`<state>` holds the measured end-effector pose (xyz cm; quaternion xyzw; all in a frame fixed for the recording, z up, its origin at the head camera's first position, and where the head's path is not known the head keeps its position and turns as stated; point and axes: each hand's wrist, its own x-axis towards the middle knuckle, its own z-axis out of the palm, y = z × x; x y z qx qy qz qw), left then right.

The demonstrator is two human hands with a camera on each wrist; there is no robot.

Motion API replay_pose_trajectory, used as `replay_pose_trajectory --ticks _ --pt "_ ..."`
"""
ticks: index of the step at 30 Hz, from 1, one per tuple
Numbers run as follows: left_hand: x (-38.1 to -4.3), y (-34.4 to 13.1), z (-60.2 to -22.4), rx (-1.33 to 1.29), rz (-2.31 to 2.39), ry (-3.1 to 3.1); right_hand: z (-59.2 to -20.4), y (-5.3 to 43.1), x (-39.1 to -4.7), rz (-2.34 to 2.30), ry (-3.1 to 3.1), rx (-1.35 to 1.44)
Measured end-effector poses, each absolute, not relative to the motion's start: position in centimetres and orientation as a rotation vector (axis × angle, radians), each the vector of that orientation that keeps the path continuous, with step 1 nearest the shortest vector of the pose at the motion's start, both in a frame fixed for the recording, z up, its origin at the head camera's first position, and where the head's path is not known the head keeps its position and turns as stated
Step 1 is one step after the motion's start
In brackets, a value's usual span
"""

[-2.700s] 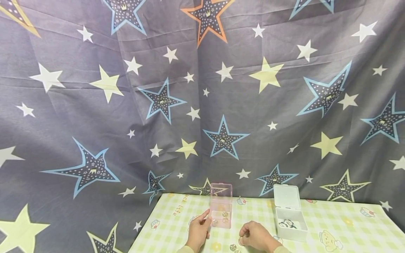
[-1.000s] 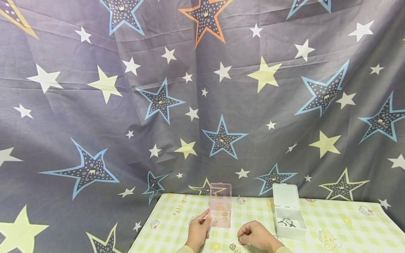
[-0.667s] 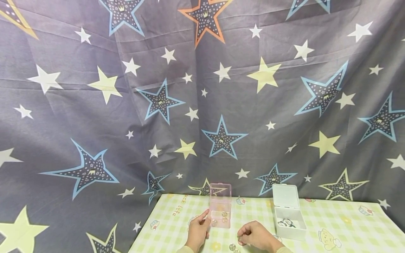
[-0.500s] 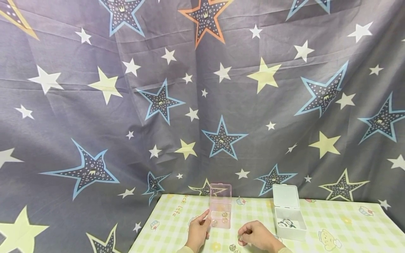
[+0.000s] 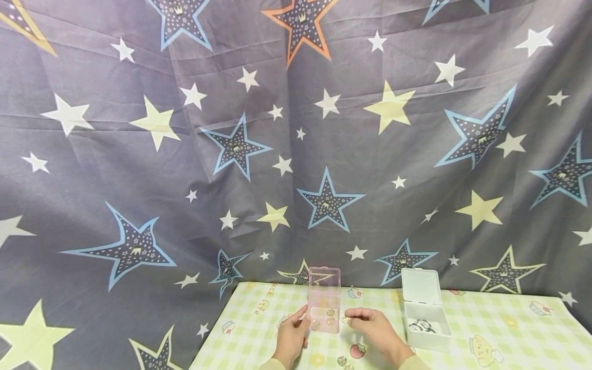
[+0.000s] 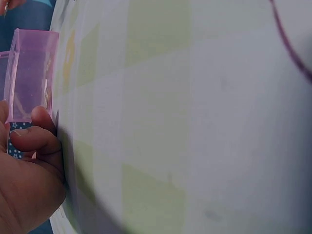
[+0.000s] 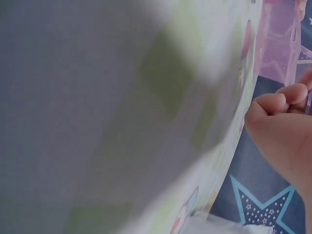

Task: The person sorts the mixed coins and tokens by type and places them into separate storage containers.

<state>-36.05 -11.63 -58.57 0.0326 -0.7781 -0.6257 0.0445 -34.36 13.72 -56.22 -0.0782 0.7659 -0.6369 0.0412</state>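
A clear pink box [image 5: 324,299] stands with its lid raised, holding several round gold coin-like discs [image 5: 330,312]. At its left side my left hand [image 5: 291,336] holds the box, thumb and forefinger at its near left corner; in the left wrist view the curled fingers [image 6: 36,139] meet the pink wall [image 6: 34,73]. My right hand [image 5: 373,329] pinches another gold disc [image 5: 345,319] between thumb and fingertips, just right of the box. In the right wrist view the held disc is hidden behind the hand [image 7: 282,126]. More gold discs [image 5: 342,361] lie at the table's near edge.
A white box [image 5: 427,340] with its lid up stands to the right, with several black-and-white pieces [image 5: 422,326] inside. A green checked cloth [image 5: 522,334] covers the table. Behind hangs a dark curtain [image 5: 259,195] printed with stars.
The right hand has lifted a gold disc from near the table's front and moved it up to the right side of the pink box. The left hand has stayed at the box.
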Motion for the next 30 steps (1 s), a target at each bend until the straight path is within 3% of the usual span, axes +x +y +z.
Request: replay_pose_trajectory --ticks 13,30 --pt "-35.9 -11.6 -58.2 0.114 -1.938 -2.369 -56.3 10.9 -35.4 -2.088 2.368 -0.065" --pt "-36.0 -11.6 -58.3 0.123 -1.93 -2.393 -55.9 9.9 -35.3 -2.1 2.361 -0.06"
